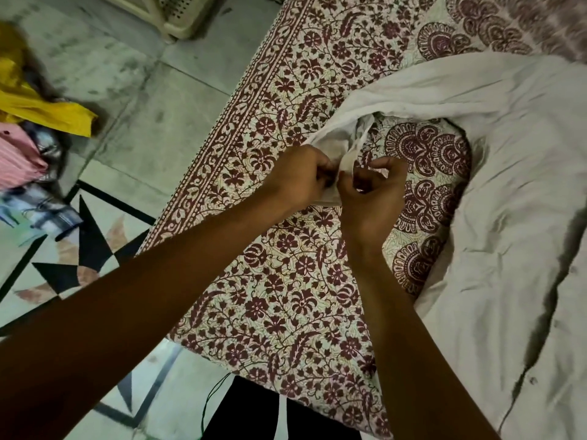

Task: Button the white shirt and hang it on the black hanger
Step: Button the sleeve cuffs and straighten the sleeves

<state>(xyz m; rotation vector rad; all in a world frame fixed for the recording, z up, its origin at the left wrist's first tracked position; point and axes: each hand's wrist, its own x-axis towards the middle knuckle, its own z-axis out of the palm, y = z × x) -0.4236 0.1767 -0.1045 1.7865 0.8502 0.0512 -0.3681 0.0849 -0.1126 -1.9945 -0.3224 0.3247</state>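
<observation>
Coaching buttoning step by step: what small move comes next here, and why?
Probably ease the button through its hole: the left hand and right hand pinch a strip of the white shirt between them, though fingers hide the button itself.

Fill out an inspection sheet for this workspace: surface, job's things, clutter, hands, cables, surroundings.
Surface: bed under a floral sheet; the shirt lies on it.
Job's things: shirt spread out, with the sheet showing through its neck opening; hanger not in view.
Clutter: heap of clothes on the floor at the left.
Hands: left hand and right hand are close together, both pinching a shirt edge at the neck.
Cables: thin green cord near the bottom edge, over the floor.
Surroundings: tiled floor with a dark inlay pattern; cream plastic crate at the top.
</observation>
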